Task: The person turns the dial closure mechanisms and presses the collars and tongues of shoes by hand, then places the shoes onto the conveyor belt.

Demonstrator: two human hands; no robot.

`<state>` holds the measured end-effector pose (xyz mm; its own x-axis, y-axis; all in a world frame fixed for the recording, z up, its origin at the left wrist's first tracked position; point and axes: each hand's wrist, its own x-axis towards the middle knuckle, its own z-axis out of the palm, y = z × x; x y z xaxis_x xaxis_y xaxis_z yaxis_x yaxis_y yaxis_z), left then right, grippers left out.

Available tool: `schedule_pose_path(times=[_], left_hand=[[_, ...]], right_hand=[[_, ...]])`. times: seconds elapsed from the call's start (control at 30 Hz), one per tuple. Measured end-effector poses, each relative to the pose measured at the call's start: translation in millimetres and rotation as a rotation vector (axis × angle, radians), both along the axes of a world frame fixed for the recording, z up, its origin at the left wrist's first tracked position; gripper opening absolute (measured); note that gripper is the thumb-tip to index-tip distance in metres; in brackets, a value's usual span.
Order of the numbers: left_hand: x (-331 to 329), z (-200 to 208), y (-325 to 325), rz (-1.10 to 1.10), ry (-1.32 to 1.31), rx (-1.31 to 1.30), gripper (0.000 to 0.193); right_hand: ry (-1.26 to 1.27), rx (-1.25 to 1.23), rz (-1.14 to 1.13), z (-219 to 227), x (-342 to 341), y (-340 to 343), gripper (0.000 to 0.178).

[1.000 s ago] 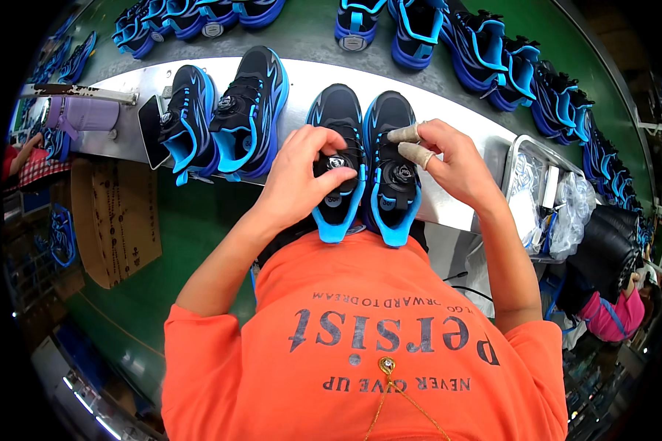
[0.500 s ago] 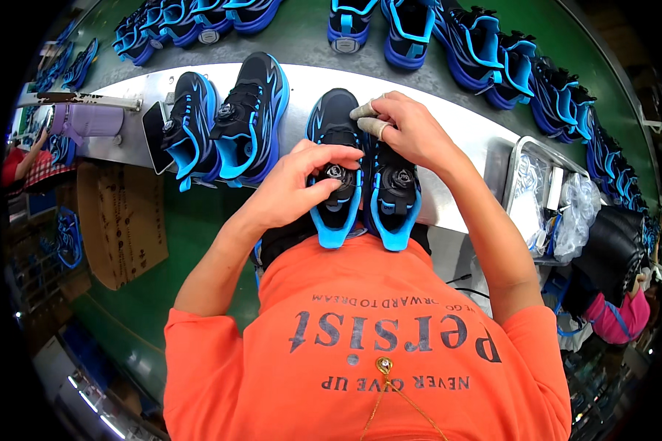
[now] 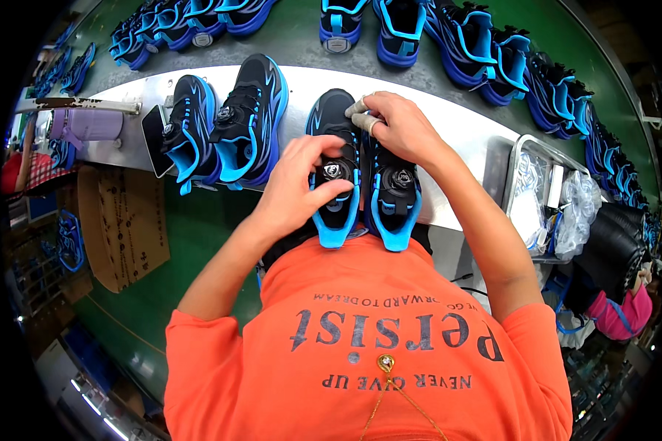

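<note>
A pair of black sneakers with blue trim stands in front of me, toes pointing away, each with a round dial on its tongue. My left hand is at the left sneaker. Its thumb and index finger are apart on either side of the dial, leaving the dial in view. My right hand, with pale covers on two fingertips, curls over the toe end of the pair. Those fingertips press against the left sneaker's inner side. The hand hides the toe of the right sneaker.
Another pair of sneakers stands left on the metal bench, beside a phone and a purple container. A metal tray with plastic bags is at right. Several sneakers line the green surface beyond. A cardboard box is lower left.
My left thumb and index finger have spread wider around the dial, the index finger lifting away from it. My right hand has barely moved; the sneakers stand in place.
</note>
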<state>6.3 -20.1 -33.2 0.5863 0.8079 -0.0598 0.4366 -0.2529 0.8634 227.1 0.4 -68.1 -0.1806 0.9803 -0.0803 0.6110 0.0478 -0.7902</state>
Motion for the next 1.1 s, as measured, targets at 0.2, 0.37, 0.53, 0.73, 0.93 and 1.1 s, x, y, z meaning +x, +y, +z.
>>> schedule_pose_path(times=[0.2,0.37,0.53,0.73,0.93,1.1], left_hand=[[-0.2,-4.7,-14.5,0.262,0.131,0.051,0.037],[-22.0,-11.0,35.4,-0.386,-0.125,-0.24,0.029],[-19.6,3.1,30.8,-0.338,-0.001,-0.131,0.028],[-21.6,39.3,-51.4,-0.173,0.139,0.333,0.029],[34.9,-5.7,-61.3,-0.447,0.405,0.36,0.026],[44.3,-18.4,-60.7,-0.316,0.353,0.209,0.028]], right_hand=[[-0.023,0.094,0.014,2.5,-1.4,0.0,0.017],[-0.076,0.026,0.027,3.4,-4.4,7.5,0.017],[-0.048,-0.049,-0.006,-6.8,4.1,11.0,0.019],[-0.122,0.12,-0.162,26.1,57.2,31.8,0.025],[-0.588,0.311,-0.144,51.7,23.1,103.5,0.06],[-0.343,0.007,-0.181,-12.8,-3.3,148.0,0.066]])
